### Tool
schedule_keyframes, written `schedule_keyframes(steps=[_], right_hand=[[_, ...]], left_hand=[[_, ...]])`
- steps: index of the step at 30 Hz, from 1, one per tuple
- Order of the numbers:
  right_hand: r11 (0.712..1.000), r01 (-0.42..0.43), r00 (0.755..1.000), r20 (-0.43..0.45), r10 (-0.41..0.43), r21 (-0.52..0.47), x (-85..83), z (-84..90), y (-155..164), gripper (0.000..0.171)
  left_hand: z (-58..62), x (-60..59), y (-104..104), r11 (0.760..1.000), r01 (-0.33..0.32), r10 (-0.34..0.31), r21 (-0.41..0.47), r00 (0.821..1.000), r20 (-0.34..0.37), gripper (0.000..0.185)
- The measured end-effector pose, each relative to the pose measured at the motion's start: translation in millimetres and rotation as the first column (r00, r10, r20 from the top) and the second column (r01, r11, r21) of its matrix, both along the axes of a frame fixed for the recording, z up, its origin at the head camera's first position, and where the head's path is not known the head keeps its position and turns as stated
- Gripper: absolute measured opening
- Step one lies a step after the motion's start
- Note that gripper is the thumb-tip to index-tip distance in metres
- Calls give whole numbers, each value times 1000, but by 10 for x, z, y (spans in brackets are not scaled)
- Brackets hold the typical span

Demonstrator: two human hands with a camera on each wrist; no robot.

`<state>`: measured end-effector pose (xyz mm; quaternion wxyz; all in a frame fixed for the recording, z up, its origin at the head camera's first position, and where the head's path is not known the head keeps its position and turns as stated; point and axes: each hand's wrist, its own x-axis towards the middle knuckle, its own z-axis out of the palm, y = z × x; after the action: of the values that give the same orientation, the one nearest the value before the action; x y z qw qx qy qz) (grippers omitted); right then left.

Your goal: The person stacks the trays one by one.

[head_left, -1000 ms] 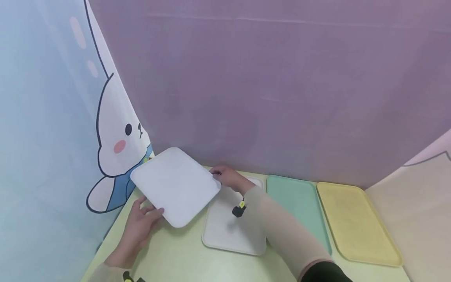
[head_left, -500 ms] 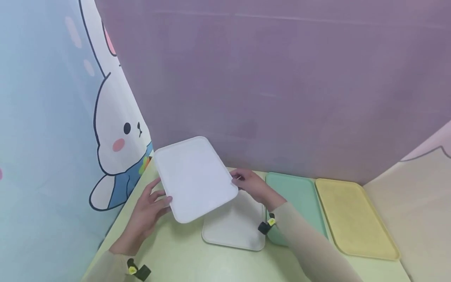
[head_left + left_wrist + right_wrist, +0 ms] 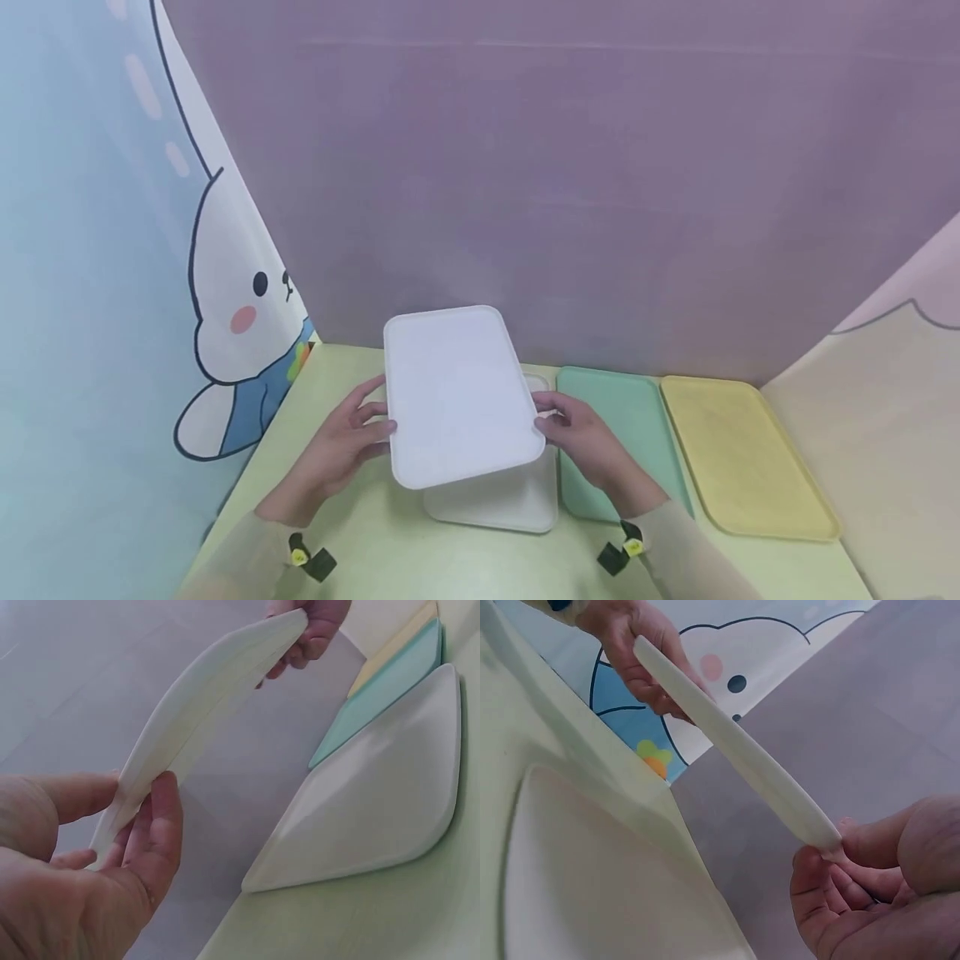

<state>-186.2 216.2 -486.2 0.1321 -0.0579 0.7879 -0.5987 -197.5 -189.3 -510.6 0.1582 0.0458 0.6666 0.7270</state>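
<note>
Since the earlier frames, the lifted white tray (image 3: 457, 392) has swung from a diagonal to a square, lengthwise position and now hangs directly above the second white tray (image 3: 517, 500), which lies flat on the pale green table (image 3: 375, 550). Purple backdrop (image 3: 570, 183) stands behind the table; a blue curtain with a white cartoon rabbit (image 3: 232, 325) hangs at the left. Yellow tray (image 3: 742, 454) lies at the far right of the table, with the mint green tray (image 3: 637, 425) just beside it, between it and the lower white tray. Lifted tray is held clear of the table, tilted slightly, one long edge in each grip. Left hand (image 3: 341, 446) pinches the left rim, thumb on top and fingers (image 3: 154, 832) beneath. Right hand (image 3: 585, 442) pinches the right rim likewise, fingers (image 3: 832, 889) curled under the edge. Small black clips with yellow tags sit at both wrists
</note>
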Motion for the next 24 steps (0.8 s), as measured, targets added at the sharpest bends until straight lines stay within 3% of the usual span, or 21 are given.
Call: schedule_keyframes(steps=[9,15,20,24], right_hand=[[992,9,1000,25,-6,-127,231,-89,101,53],[991,44,998,44,-38,-127,410,-144,134,50],[984,118,991,86,-107,-134,621,-255,164,50],[972,192,975,139,-173,-138,828,-440,104,53]], left_hand=[[18,-145,27,993,111,-111,-41,994,15,83],[5,-183,56,983,175,-174,-48,984,21,82],[-62,-172,131,971,240,-239,-17,971,24,85],[-206,-133,135,961,274,-274,-17,961,33,85]])
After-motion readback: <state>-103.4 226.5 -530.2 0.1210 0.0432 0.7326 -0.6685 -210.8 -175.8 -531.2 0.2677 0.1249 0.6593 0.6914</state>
